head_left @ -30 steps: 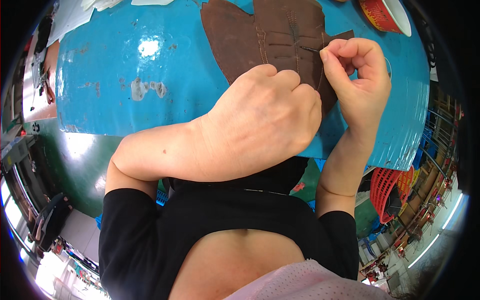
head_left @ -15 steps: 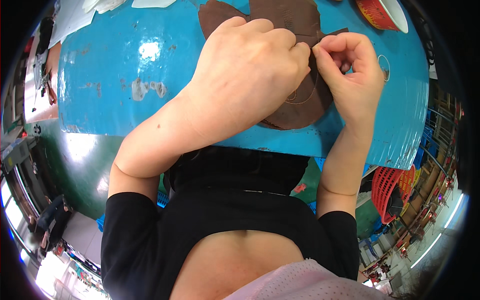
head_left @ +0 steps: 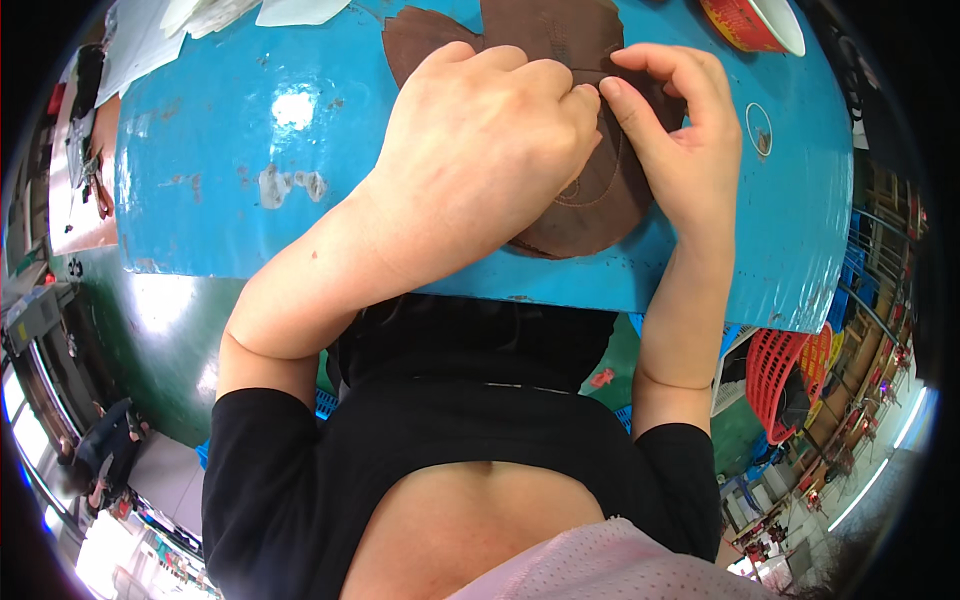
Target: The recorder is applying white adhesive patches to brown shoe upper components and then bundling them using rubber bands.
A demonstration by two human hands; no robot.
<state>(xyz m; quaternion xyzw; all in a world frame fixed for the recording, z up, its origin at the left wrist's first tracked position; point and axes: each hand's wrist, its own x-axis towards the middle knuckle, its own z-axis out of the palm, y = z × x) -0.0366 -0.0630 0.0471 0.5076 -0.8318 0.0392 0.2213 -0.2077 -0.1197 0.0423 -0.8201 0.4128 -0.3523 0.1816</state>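
A brown leather piece (head_left: 600, 225) with curved lines of stitching lies on the blue table, its rounded end near the front edge. Over its left part my left hand (head_left: 490, 140) is closed, knuckles up, fingers curled and gripping at the leather. Most of those fingertips are hidden beneath the hand. My right hand (head_left: 690, 130) is open above the leather's right side. Its thumb and index fingertips stand apart, the thumb tip close to the left hand's knuckles. I see nothing held between them.
The blue table (head_left: 220, 120) has worn patches. White sheets (head_left: 200, 15) lie at the far left, a red and white bowl (head_left: 755, 25) at the far right. A thin pale ring (head_left: 759, 130) sits right of my right hand. Below the right edge is a red basket (head_left: 775, 385).
My right thumb and index finger have parted from a pinch beside the left hand. The left hand stays closed over the leather. The view has shifted slightly.
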